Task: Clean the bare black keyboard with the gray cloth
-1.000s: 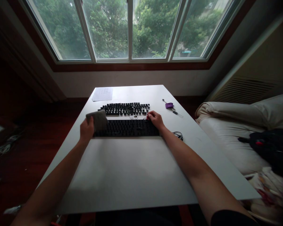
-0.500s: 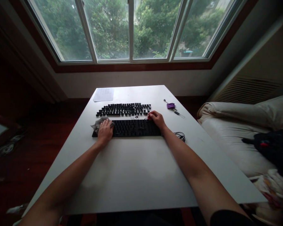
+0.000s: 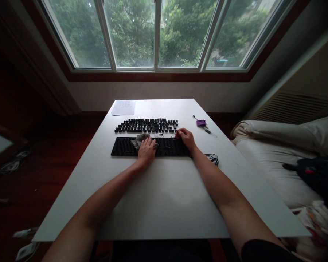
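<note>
A black keyboard base (image 3: 120,148) without its keycaps lies across the white table. My left hand (image 3: 146,150) presses a crumpled grey cloth (image 3: 138,141) onto the middle of it, fingers laid over the cloth. At the base's back right edge, my right hand (image 3: 186,137) is closed in a pinch around a small red object (image 3: 176,135). A thin dark loop shows beside that object; its exact kind is too small to tell. Behind the base, rows of loose black keycaps (image 3: 146,125) are laid out in keyboard order.
A printed sheet (image 3: 123,108) lies at the table's (image 3: 164,203) back left. On the right are a purple cloth (image 3: 200,123), a slim brush-like tool (image 3: 207,130) and a coiled black cable (image 3: 213,159). A small clear ring (image 3: 160,135) lies behind the base. A sofa (image 3: 265,149) stands at right.
My left hand has slid the grey cloth from the left end of the keyboard base to its middle. My right hand keeps its place and its pinch. The view has shifted slightly.
</note>
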Motion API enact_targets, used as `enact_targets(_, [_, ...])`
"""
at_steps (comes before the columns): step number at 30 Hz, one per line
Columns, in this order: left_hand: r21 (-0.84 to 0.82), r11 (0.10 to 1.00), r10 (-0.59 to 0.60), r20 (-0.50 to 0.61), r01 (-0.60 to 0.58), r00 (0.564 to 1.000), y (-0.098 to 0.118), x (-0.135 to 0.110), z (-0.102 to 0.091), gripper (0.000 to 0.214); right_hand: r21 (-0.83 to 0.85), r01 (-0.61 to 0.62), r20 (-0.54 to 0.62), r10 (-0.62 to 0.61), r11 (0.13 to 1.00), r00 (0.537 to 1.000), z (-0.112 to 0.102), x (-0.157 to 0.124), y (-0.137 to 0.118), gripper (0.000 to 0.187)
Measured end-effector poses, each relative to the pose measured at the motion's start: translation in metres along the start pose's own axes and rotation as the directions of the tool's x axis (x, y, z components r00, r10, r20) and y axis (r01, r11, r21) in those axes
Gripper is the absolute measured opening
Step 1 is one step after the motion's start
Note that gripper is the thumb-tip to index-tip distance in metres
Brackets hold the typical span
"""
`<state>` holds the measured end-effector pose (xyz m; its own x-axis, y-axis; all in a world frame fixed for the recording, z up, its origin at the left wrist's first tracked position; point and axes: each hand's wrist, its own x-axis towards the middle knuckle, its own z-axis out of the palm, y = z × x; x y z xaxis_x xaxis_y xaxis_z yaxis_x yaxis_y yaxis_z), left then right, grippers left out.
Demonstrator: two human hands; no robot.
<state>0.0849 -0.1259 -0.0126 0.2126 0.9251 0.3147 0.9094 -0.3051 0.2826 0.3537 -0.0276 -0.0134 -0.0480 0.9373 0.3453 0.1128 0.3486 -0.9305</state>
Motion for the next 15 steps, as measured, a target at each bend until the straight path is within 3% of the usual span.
enact_targets(6, [-0.168,0.978,0.142,0.098,-0.125,0.985,0.008,-0.011,-0.008,0.047,0.011,-0.011,0.009,0.011,1.000,1.000,-0.003,0.002,-0.002,0.031])
enact_targets(9, [-0.391,0.904,0.247,0.147,-0.173,0.958,0.007,-0.014,-0.021,0.044,0.007,-0.010,0.010,0.010,1.000,1.000,-0.003,0.002,-0.002,0.031])
enact_targets(11, [-0.517,0.837,0.279,0.115,-0.182,0.953,0.004,-0.012,-0.030,0.042,-0.012,-0.009,-0.002,0.008,1.000,1.000,-0.003,0.001,-0.001,0.032])
enact_targets(13, [-0.544,0.820,0.222,0.016,-0.178,0.975,-0.001,-0.007,-0.037,0.040,-0.038,-0.007,-0.023,0.006,0.999,1.000,-0.002,0.001,0.001,0.032])
enact_targets(15, [-0.499,0.859,0.069,-0.103,-0.112,0.992,-0.007,0.001,-0.042,0.038,-0.057,-0.001,-0.045,-0.001,0.998,0.999,-0.003,0.001,0.002,0.032])
